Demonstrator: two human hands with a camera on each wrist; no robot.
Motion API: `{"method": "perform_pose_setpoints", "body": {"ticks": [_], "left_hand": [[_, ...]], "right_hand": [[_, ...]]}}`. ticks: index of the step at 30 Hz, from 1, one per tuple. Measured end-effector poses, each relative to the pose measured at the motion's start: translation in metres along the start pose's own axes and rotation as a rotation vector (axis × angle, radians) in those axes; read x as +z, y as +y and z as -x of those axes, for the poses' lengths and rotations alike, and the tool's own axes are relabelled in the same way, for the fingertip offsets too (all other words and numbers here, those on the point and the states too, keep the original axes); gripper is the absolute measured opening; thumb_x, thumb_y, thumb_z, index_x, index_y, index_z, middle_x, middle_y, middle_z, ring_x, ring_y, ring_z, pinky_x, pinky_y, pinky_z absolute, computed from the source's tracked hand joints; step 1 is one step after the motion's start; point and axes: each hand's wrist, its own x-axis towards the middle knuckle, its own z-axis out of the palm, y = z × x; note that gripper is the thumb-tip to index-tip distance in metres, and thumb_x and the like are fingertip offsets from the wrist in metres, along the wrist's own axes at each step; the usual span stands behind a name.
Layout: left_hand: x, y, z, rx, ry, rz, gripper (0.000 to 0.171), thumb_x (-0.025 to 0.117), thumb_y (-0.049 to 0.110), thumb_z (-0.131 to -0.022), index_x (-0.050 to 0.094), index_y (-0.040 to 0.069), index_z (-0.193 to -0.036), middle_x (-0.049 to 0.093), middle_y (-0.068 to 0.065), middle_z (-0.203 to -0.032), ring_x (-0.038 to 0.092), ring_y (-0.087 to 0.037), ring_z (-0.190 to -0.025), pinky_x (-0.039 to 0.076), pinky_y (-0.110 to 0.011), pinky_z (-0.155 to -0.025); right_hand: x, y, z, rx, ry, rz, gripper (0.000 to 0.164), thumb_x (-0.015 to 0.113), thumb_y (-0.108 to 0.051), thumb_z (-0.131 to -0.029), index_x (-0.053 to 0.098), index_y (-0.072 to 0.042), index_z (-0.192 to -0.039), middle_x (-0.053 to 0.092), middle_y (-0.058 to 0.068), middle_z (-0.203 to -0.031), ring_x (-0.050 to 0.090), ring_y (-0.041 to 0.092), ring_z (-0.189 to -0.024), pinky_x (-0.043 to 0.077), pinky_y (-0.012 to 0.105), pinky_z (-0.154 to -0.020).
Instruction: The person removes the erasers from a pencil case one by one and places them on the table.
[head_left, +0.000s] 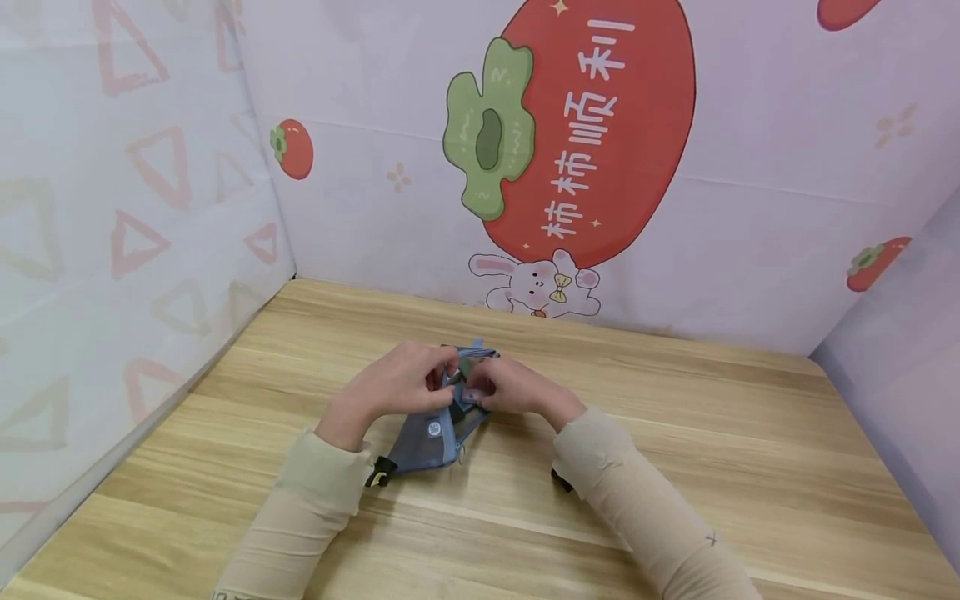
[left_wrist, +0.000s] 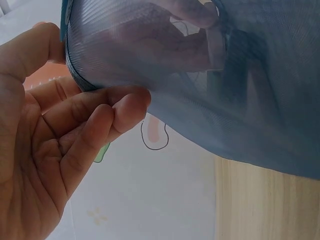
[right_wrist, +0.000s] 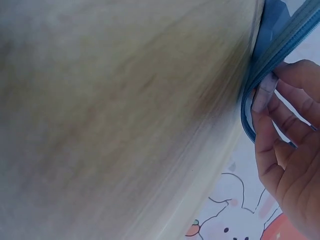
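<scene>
Left hand (head_left: 397, 385): pinching the pouch (head_left: 420, 443) at its rim
Right hand (head_left: 523, 387): pinching a small pale item (right_wrist: 265, 93) at the mouth
Pouch: blue mesh, unzipped, between the hands, over the desk (head_left: 697, 467); contact unclear

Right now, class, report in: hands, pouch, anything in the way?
Left hand holds mesh pouch by its edge. Right hand pinches small pale item at the opening. Pouch unzipped; hands partly block view inside.

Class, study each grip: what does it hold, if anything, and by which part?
Left grip: the blue-grey, zippered mesh pouch, by its opening's edge. Right grip: a small pale piece at the pouch's mouth; which part is unclear.
</scene>
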Motion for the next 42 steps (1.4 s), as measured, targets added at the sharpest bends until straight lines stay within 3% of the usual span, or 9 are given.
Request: {"method": "perform_pose_setpoints", "body": {"ticks": [11, 19, 34, 42], "left_hand": [[0.0, 0.0, 0.0, -0.004, -0.001, -0.007, 0.011, 0.064, 0.017, -0.083, 0.061, 0.01, -0.091, 0.058, 0.008, -0.067, 0.052, -0.004, -0.058, 0.045, -0.021, -0.057], [0.001, 0.0, 0.0, -0.003, -0.012, 0.006, 0.014, 0.064, 0.018, -0.083, 0.062, 0.008, -0.093, 0.059, 0.007, -0.068, 0.052, -0.004, -0.058, 0.045, -0.021, -0.056], [0.003, 0.0, -0.003, 0.002, -0.023, 0.004, 0.011, 0.063, 0.018, -0.084, 0.061, 0.01, -0.092, 0.058, 0.008, -0.066, 0.051, -0.003, -0.057, 0.045, -0.022, -0.058], [0.005, 0.0, -0.003, 0.007, -0.024, -0.008, 0.014, 0.062, 0.018, -0.083, 0.062, 0.007, -0.092, 0.058, 0.007, -0.066, 0.051, -0.003, -0.057, 0.045, -0.021, -0.057]], "right_hand": [[-0.006, 0.001, 0.007, 0.0, 0.007, -0.032, 0.012, 0.068, -0.008, -0.09, 0.07, -0.009, -0.102, 0.064, 0.0, -0.089, 0.056, 0.015, -0.081, 0.05, 0.027, -0.076], [-0.015, 0.0, 0.013, 0.021, 0.027, -0.041, 0.019, 0.067, -0.005, -0.089, 0.07, -0.009, -0.108, 0.065, 0.001, -0.095, 0.056, 0.016, -0.086, 0.05, 0.029, -0.08], [-0.026, 0.007, 0.025, -0.066, 0.05, -0.076, 0.02, 0.067, -0.005, -0.09, 0.07, -0.007, -0.11, 0.065, 0.003, -0.096, 0.056, 0.015, -0.087, 0.052, 0.031, -0.081], [-0.027, 0.012, 0.035, -0.038, 0.071, -0.083, 0.02, 0.067, -0.003, -0.089, 0.069, -0.004, -0.109, 0.065, 0.005, -0.093, 0.056, 0.016, -0.085, 0.049, 0.027, -0.077]]}}
